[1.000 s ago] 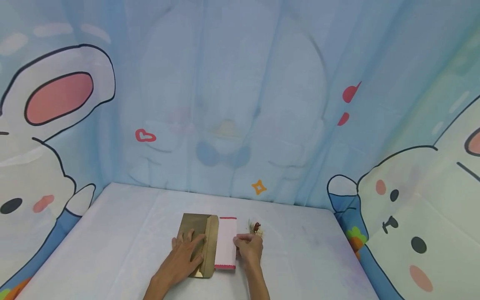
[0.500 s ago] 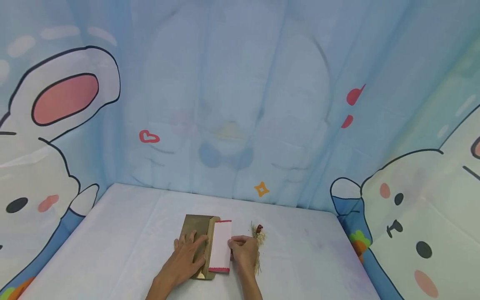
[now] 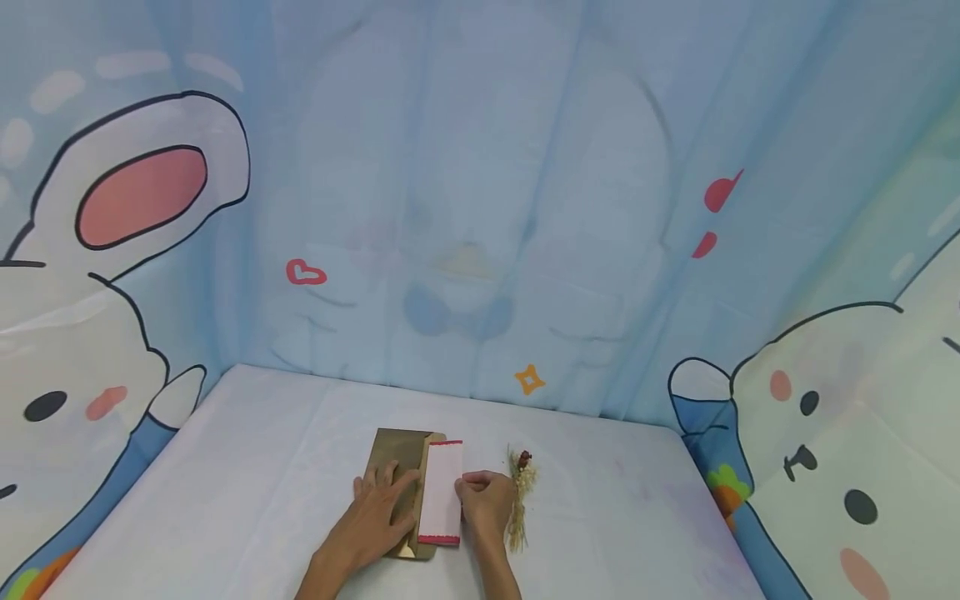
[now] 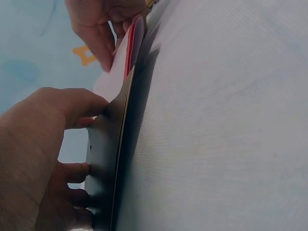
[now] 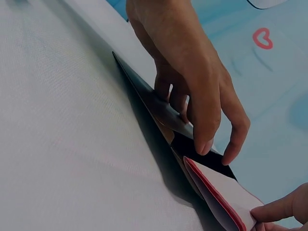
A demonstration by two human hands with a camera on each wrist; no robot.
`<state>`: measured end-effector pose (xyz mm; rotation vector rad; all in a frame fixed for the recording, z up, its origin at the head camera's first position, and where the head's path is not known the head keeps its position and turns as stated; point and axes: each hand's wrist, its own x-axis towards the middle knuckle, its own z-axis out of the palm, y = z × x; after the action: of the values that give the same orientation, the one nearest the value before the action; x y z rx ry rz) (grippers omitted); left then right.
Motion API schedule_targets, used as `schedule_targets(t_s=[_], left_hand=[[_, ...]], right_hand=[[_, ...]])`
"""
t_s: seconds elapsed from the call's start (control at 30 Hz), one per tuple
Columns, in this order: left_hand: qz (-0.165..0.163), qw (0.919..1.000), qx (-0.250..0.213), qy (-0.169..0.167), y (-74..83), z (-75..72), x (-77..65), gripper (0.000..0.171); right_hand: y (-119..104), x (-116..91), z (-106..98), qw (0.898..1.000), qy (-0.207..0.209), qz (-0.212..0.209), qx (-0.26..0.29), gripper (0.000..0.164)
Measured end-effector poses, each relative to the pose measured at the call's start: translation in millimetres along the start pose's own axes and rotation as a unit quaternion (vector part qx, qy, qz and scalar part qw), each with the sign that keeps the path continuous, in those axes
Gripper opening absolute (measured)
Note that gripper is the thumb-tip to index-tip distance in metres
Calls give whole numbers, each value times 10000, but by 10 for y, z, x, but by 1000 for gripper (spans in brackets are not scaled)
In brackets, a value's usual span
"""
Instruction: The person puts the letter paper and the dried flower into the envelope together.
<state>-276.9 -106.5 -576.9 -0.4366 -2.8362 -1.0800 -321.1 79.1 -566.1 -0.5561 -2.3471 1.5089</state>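
A gold envelope [image 3: 397, 448] lies on the table with its flap on the right side. My left hand [image 3: 372, 510] rests on it, fingers spread and fingertips pressing its surface. A folded pale pink card [image 3: 442, 493] with red edges overlaps the flap. My right hand [image 3: 487, 504] pinches the card's right edge between thumb and fingers. In the left wrist view the card [image 4: 115, 77] meets the envelope's [image 4: 108, 144] edge. From the right wrist, the folded card [image 5: 224, 187] shows its layers parted at the near end, beside the dark envelope opening.
A small bunch of dried flowers [image 3: 519, 500] lies just right of my right hand. White cloth covers the table [image 3: 600, 500]. A light blue printed curtain [image 3: 465, 208] hangs behind the table and along both sides.
My right hand has moved the card left, so it now overlaps the envelope flap. The dried flowers show more fully. My left hand stays on the envelope; the head view has shifted slightly.
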Motion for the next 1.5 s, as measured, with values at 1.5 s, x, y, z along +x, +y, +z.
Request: schedule_targets(t_s=[1.5], left_hand=[[-19, 10000, -25, 6, -47, 22, 52, 52]], right_hand=[[-91, -77, 195, 9958, 138, -803, -409, 12]])
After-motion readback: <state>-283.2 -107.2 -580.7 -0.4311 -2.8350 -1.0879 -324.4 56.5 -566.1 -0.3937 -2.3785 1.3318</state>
